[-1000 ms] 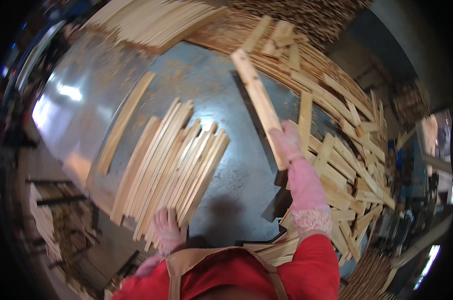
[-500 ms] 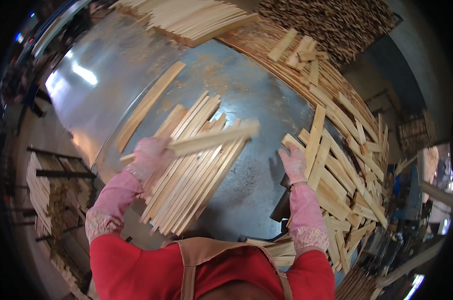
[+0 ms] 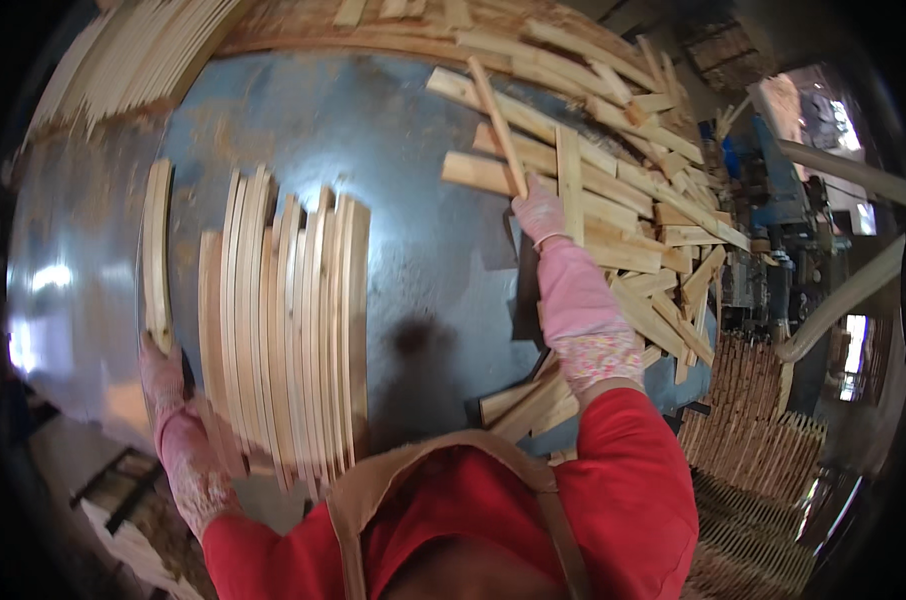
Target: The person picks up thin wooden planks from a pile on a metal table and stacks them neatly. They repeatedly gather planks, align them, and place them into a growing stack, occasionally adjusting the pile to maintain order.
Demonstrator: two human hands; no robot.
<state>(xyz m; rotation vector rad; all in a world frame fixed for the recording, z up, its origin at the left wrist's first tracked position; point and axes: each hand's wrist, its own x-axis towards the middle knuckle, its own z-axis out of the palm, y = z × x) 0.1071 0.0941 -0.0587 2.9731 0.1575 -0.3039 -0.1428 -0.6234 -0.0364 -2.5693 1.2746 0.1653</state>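
I wear pink gloves and red sleeves. My right hand (image 3: 539,212) grips the near end of a thin wooden slat (image 3: 497,125) that angles up and away over a heap of loose slats (image 3: 613,200) on the right. My left hand (image 3: 161,368) rests at the near end of a single slat (image 3: 157,250), beside a row of several slats (image 3: 288,320) laid side by side on the metal table (image 3: 413,260). Whether the left fingers close round that slat is unclear.
More slats are stacked at the far left (image 3: 123,60) and along the table's far edge. Bundles of slats (image 3: 753,400) stand on the floor at right, beside machinery (image 3: 773,220). A dark block (image 3: 525,290) lies under my right forearm.
The slat my left hand carried now lies with the row, and that hand has dropped to the row's near left end. My right hand has reached into the heap and closed on a thin slat.
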